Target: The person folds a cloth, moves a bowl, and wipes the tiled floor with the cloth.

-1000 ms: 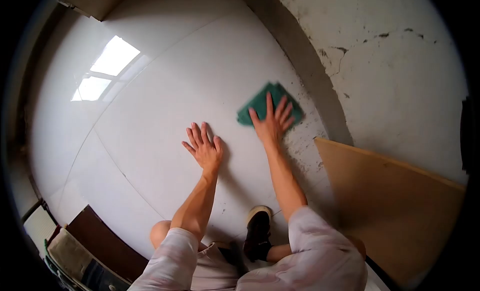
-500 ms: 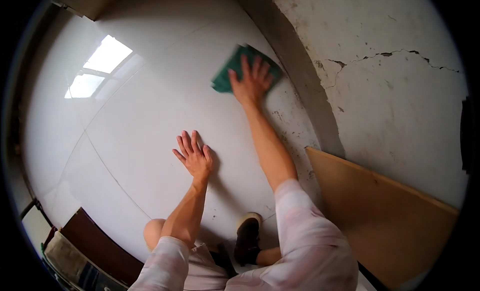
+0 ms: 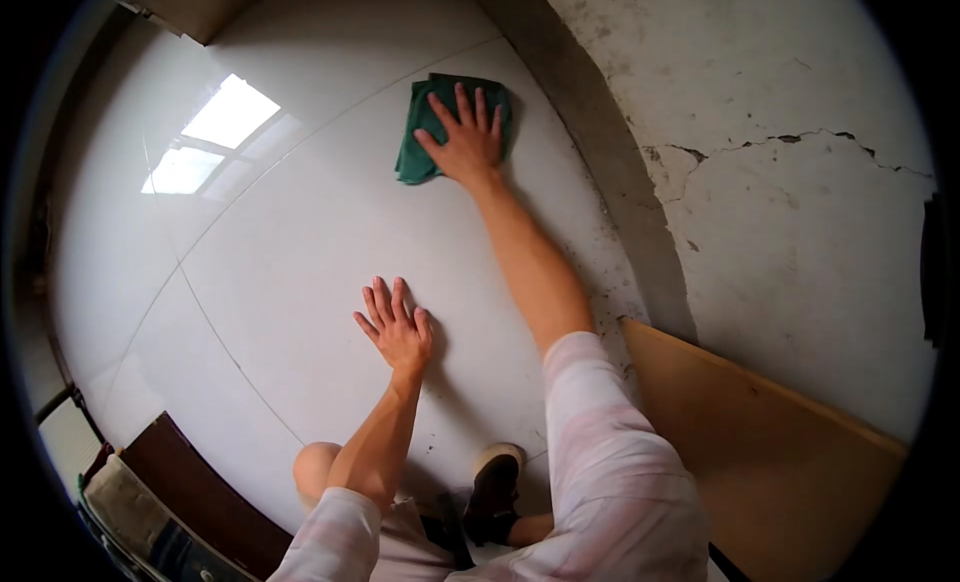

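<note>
A folded green cloth (image 3: pixel 420 132) lies on the pale tiled floor (image 3: pixel 290 222), toward the wall. My right hand (image 3: pixel 470 140) presses on it from above, palm down with the fingers spread; part of the cloth is hidden beneath. Nearer to me, my left hand (image 3: pixel 400 332) rests flat on the bare tile, fingers apart, and holds nothing. Small dark specks show on the floor along the wall side.
A cracked, stained wall (image 3: pixel 780 212) rises at the right, with a wooden board (image 3: pixel 760 442) leaning near it. My shoe (image 3: pixel 493 487) is on the floor below my hands. Dark brown furniture (image 3: pixel 205 497) stands at lower left, and a wooden piece (image 3: pixel 200 7) at upper left.
My right hand and the green cloth have moved left and slightly away from the wall. The left hand stays flat on the tile, while the view has shifted a little.
</note>
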Demonstrator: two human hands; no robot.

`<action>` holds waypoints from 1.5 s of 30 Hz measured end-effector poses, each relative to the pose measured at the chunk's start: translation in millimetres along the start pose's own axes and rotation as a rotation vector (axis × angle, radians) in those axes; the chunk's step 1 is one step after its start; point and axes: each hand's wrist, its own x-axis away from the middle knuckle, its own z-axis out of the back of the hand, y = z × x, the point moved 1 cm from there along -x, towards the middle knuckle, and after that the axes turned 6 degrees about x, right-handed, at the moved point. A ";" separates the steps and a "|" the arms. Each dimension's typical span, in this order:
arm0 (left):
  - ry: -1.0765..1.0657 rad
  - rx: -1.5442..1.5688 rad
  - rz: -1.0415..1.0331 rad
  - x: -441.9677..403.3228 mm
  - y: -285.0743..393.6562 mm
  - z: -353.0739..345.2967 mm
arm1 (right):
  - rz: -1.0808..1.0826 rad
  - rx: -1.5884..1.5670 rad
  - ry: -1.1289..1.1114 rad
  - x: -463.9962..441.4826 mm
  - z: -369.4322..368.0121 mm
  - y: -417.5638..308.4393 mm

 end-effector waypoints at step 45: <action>-0.012 -0.035 0.010 -0.5 5.1 5.5 | -0.130 0.190 -0.270 164.1 55.3 13.5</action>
